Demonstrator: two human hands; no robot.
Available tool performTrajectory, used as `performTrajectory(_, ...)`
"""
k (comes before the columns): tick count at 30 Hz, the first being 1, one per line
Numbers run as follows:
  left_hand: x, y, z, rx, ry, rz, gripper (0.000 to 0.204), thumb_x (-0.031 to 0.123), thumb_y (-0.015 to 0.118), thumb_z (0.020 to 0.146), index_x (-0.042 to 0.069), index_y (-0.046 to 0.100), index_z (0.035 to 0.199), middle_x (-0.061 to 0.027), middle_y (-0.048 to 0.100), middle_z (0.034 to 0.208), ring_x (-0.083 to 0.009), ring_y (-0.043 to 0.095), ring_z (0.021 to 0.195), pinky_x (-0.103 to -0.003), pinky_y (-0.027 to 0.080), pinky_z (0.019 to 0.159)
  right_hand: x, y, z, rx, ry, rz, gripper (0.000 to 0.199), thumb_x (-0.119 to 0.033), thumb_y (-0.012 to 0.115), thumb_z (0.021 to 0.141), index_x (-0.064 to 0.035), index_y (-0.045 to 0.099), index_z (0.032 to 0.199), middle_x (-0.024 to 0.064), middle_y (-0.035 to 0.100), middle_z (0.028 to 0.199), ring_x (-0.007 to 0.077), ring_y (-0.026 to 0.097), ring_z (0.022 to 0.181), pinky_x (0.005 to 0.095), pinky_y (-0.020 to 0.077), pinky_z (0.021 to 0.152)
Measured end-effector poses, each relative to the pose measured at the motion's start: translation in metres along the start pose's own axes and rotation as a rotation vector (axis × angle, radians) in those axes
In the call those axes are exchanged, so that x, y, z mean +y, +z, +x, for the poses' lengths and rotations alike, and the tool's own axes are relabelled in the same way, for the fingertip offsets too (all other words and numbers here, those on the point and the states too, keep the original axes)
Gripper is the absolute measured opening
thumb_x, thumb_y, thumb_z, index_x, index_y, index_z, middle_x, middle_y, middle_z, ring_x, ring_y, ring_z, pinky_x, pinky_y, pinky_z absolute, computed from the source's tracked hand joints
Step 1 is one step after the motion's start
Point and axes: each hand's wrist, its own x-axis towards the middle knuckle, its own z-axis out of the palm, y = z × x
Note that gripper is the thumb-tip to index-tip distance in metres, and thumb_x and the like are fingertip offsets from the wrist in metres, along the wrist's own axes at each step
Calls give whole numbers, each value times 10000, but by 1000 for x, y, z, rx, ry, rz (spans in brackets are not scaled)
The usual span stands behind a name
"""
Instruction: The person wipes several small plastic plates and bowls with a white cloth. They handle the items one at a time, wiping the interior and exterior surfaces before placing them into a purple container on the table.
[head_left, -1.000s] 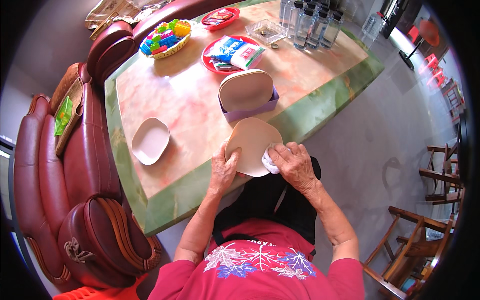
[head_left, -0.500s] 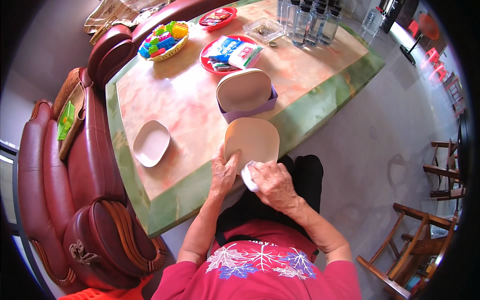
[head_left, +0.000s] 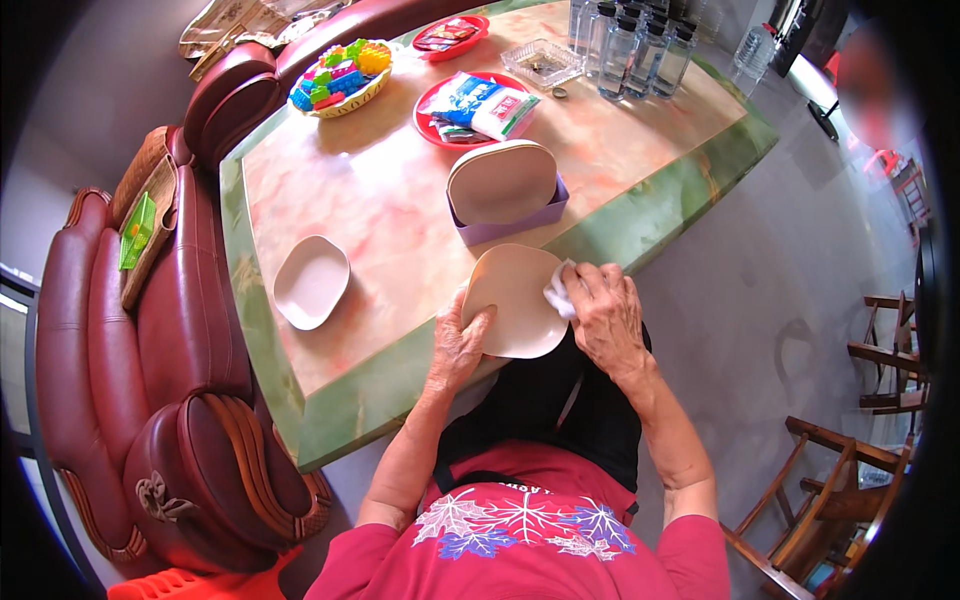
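- A marble table [head_left: 400, 190] with a green rim stands beside a red leather sofa [head_left: 190, 330].
- The left hand [head_left: 458, 345] grips a beige plate [head_left: 515, 300] at the table's near edge.
- The right hand [head_left: 607, 318] presses a white cloth [head_left: 558, 296] against the plate's right rim.
- A white dish [head_left: 311, 281] lies well apart, to the left.

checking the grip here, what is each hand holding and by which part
The left hand grips the beige plate by its left rim, thumb on the face. The right hand presses a small white cloth against the plate's right edge.

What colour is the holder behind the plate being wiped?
Purple: the rectangular plastic holder, best seen in the head view.
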Motion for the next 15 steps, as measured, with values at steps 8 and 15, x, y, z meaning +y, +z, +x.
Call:
performTrajectory(8, 0, 1, -1, -2, -55, -21, 346, 115, 597, 900, 59, 560, 1240, -39, 644, 861, -103, 613, 651, -248, 507, 484, -23, -30, -14, -341, -158, 514, 220, -68, 627, 740, -78, 657, 957, 94, 578, 924, 289, 559, 907, 403, 518, 753)
performTrajectory(15, 21, 2, -4, -34, -165, -35, 347, 124, 601, 895, 47, 560, 1230, -44, 644, 861, -105, 610, 670, -253, 504, 484, -31, 15, 20, -8, 24, 102, 499, -136, 665, 758, -111, 538, 1240, 133, 517, 1151, 299, 517, 1002, 414, 472, 842)
